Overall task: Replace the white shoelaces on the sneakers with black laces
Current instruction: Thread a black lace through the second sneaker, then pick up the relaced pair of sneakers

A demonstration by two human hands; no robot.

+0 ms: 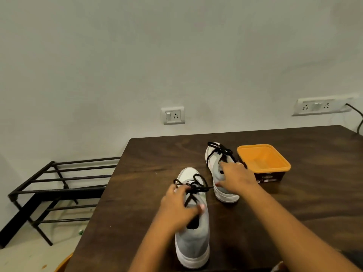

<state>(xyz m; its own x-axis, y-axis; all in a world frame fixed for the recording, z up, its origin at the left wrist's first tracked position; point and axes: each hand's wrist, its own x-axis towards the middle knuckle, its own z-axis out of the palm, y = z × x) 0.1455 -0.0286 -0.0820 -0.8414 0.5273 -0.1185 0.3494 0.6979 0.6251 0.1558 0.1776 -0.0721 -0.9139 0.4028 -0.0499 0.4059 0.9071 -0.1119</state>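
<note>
Head view: your left hand [179,209] grips the near grey black-laced sneaker [193,242]; your right hand [237,179] rests spread-fingered on the far grey sneaker [213,160].

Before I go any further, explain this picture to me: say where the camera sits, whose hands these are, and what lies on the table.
There is no machine here. One camera, worn on a person's head, looks down at their two bare hands. On the dark table stand two grey sneakers, both with black laces tied. The left hand grips the near sneaker at its laced top. The right hand lies over the far sneaker, though whether it grips is unclear. An orange tub sits beside the far sneaker.
</note>
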